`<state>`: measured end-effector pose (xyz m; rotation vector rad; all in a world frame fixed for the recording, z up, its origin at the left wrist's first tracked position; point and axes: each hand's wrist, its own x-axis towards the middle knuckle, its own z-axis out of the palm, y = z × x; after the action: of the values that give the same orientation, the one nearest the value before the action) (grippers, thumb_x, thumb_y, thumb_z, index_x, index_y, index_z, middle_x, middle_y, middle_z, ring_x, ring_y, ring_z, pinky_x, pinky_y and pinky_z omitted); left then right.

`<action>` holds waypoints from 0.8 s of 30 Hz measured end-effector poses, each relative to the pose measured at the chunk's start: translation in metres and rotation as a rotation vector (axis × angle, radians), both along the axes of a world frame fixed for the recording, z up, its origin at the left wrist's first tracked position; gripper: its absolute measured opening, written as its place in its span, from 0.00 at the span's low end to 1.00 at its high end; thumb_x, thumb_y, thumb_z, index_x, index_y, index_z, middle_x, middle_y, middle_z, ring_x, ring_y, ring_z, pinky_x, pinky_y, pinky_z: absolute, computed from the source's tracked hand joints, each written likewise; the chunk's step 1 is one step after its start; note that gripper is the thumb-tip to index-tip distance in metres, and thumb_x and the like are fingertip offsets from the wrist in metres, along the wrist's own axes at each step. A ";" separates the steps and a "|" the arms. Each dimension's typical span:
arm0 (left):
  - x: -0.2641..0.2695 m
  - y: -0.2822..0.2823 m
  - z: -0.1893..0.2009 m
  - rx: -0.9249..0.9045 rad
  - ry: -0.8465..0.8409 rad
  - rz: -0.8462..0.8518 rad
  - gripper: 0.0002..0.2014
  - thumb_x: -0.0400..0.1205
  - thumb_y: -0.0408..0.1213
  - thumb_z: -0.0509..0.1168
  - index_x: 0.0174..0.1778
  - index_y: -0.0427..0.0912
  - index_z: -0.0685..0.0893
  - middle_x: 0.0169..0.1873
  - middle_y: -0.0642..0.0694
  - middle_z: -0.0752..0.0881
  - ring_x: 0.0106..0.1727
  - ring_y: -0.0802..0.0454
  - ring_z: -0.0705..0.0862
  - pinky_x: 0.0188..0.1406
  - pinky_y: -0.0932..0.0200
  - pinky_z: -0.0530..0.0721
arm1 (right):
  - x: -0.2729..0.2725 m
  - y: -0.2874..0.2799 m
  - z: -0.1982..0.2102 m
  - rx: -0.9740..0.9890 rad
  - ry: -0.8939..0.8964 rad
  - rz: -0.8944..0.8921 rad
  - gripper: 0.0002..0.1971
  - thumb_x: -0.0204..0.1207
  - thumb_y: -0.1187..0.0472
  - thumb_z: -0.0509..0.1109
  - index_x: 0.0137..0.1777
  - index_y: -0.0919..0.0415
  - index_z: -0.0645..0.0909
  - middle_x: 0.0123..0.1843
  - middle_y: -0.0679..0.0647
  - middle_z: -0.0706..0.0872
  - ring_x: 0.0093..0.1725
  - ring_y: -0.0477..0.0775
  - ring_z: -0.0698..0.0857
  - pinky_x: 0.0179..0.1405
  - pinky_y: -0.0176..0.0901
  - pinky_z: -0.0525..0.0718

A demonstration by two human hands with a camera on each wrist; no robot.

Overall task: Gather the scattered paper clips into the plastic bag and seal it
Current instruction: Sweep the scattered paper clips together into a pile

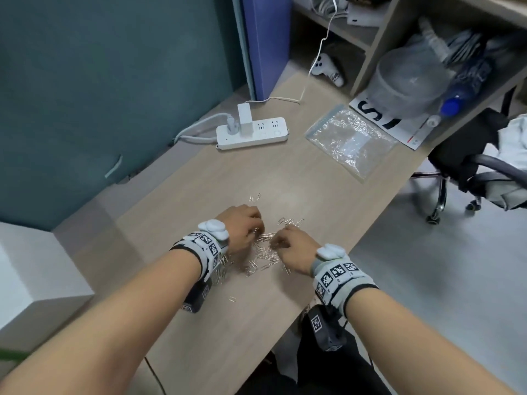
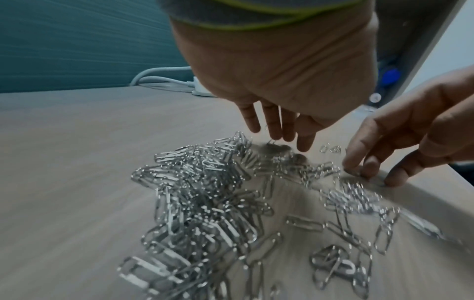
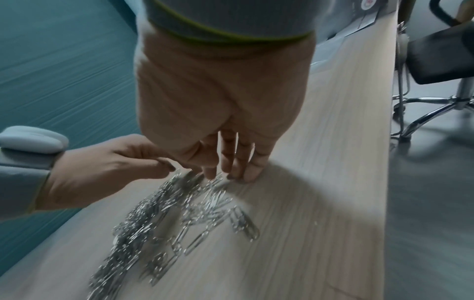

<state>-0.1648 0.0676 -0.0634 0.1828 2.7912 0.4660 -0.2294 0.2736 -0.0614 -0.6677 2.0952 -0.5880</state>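
Several silver paper clips (image 1: 263, 252) lie in a loose heap on the wooden desk (image 1: 328, 201) between my two hands. A few strays (image 1: 255, 198) lie just beyond, and one clip (image 1: 232, 299) sits nearer me. My left hand (image 1: 245, 223) hangs over the heap's far left side, fingers (image 2: 275, 125) pointing down at the clips (image 2: 218, 203) and holding nothing. My right hand (image 1: 288, 246) rests its fingertips (image 3: 246, 172) on the desk at the heap's (image 3: 184, 203) right edge. The clear plastic bag (image 1: 350, 138) lies flat at the far right, away from both hands.
A white power strip (image 1: 251, 132) with plugs and cables sits at the back of the desk. Shelves (image 1: 368, 52) with a water bottle (image 1: 462, 92) and clutter stand behind the bag. An office chair (image 1: 470, 166) is off the desk's right edge. A white box (image 1: 37, 275) stands at left.
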 end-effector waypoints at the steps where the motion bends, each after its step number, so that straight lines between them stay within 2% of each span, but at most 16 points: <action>1: -0.003 -0.001 0.001 -0.004 0.041 0.034 0.18 0.79 0.41 0.57 0.61 0.54 0.87 0.63 0.51 0.84 0.62 0.46 0.81 0.59 0.49 0.81 | -0.006 0.002 -0.001 -0.022 0.030 -0.049 0.18 0.75 0.66 0.66 0.61 0.52 0.88 0.62 0.50 0.79 0.63 0.56 0.86 0.71 0.52 0.82; 3: -0.011 -0.004 -0.003 -0.016 0.093 0.141 0.23 0.79 0.41 0.59 0.71 0.52 0.83 0.72 0.48 0.82 0.71 0.44 0.79 0.69 0.47 0.79 | -0.021 0.006 -0.003 -0.017 0.165 -0.109 0.24 0.73 0.65 0.67 0.71 0.53 0.83 0.68 0.53 0.77 0.69 0.59 0.81 0.73 0.53 0.79; 5: -0.020 -0.007 -0.011 -0.033 0.023 0.225 0.33 0.76 0.42 0.60 0.82 0.51 0.72 0.83 0.48 0.71 0.82 0.45 0.70 0.81 0.48 0.69 | -0.035 0.009 -0.003 0.066 0.293 -0.129 0.30 0.73 0.63 0.67 0.77 0.50 0.77 0.75 0.54 0.74 0.73 0.62 0.75 0.72 0.55 0.77; 7: -0.023 -0.006 -0.015 -0.044 -0.070 0.258 0.39 0.75 0.43 0.60 0.86 0.51 0.63 0.87 0.49 0.63 0.86 0.46 0.62 0.85 0.50 0.62 | -0.044 0.011 0.000 0.148 0.327 -0.136 0.29 0.73 0.62 0.68 0.76 0.50 0.76 0.75 0.54 0.73 0.73 0.63 0.72 0.69 0.53 0.76; 8: -0.021 -0.004 -0.017 -0.036 -0.089 0.261 0.39 0.75 0.43 0.59 0.87 0.51 0.62 0.87 0.49 0.63 0.86 0.46 0.61 0.85 0.50 0.62 | -0.045 0.012 -0.002 0.167 0.314 -0.120 0.27 0.72 0.62 0.68 0.73 0.50 0.76 0.74 0.54 0.73 0.72 0.63 0.72 0.67 0.53 0.76; 10: -0.012 0.001 -0.020 0.003 -0.075 0.263 0.38 0.74 0.43 0.58 0.86 0.49 0.65 0.85 0.48 0.66 0.85 0.44 0.64 0.83 0.49 0.66 | -0.040 0.013 -0.004 0.164 0.281 -0.082 0.27 0.72 0.63 0.68 0.73 0.51 0.77 0.74 0.55 0.73 0.72 0.63 0.72 0.69 0.53 0.76; 12: 0.005 0.008 -0.015 0.028 -0.040 0.251 0.36 0.74 0.43 0.56 0.82 0.48 0.71 0.81 0.48 0.73 0.81 0.43 0.70 0.78 0.46 0.72 | -0.026 0.014 -0.004 0.140 0.238 -0.036 0.32 0.72 0.63 0.68 0.79 0.51 0.75 0.76 0.55 0.72 0.75 0.63 0.71 0.74 0.53 0.74; 15: 0.031 0.013 -0.012 0.058 0.037 0.195 0.31 0.74 0.44 0.52 0.72 0.45 0.82 0.70 0.46 0.83 0.69 0.42 0.79 0.68 0.46 0.79 | 0.002 0.008 -0.007 0.098 0.157 0.054 0.34 0.73 0.64 0.69 0.82 0.54 0.73 0.78 0.56 0.71 0.78 0.62 0.69 0.78 0.51 0.72; 17: 0.041 0.013 -0.011 0.093 0.077 0.175 0.29 0.72 0.45 0.49 0.64 0.43 0.87 0.61 0.46 0.87 0.61 0.41 0.83 0.61 0.48 0.82 | 0.015 0.005 -0.010 0.051 0.114 0.092 0.31 0.74 0.65 0.69 0.79 0.55 0.77 0.76 0.56 0.74 0.77 0.61 0.72 0.77 0.46 0.71; 19: 0.043 0.011 -0.007 0.088 0.093 0.213 0.27 0.72 0.44 0.51 0.60 0.44 0.88 0.58 0.46 0.88 0.58 0.41 0.83 0.58 0.48 0.82 | 0.015 0.002 -0.010 -0.010 0.111 0.075 0.27 0.74 0.67 0.68 0.74 0.54 0.81 0.72 0.56 0.77 0.74 0.61 0.76 0.74 0.44 0.74; 20: 0.041 0.010 -0.006 0.068 0.096 0.240 0.26 0.72 0.42 0.53 0.61 0.45 0.87 0.59 0.47 0.88 0.59 0.42 0.83 0.59 0.48 0.82 | 0.011 0.001 -0.010 -0.030 0.140 0.047 0.26 0.74 0.67 0.68 0.74 0.54 0.82 0.71 0.56 0.77 0.73 0.61 0.76 0.73 0.46 0.75; 22: 0.035 0.008 -0.008 0.022 0.099 0.277 0.29 0.71 0.41 0.57 0.69 0.46 0.84 0.69 0.46 0.85 0.69 0.43 0.80 0.69 0.48 0.79 | -0.003 0.000 -0.008 -0.004 0.269 -0.001 0.30 0.73 0.64 0.68 0.78 0.54 0.77 0.75 0.56 0.75 0.73 0.62 0.75 0.74 0.53 0.76; 24: 0.029 0.004 -0.012 -0.022 0.077 0.328 0.34 0.72 0.43 0.55 0.77 0.47 0.78 0.79 0.45 0.76 0.79 0.43 0.73 0.78 0.41 0.73 | -0.018 -0.003 -0.006 0.085 0.367 -0.006 0.31 0.73 0.61 0.69 0.79 0.51 0.74 0.79 0.54 0.72 0.75 0.63 0.72 0.72 0.55 0.77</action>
<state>-0.1363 0.0718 -0.0752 -0.2718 2.9098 0.5115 -0.2469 0.2705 -0.0677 -0.7655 2.4476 -0.3982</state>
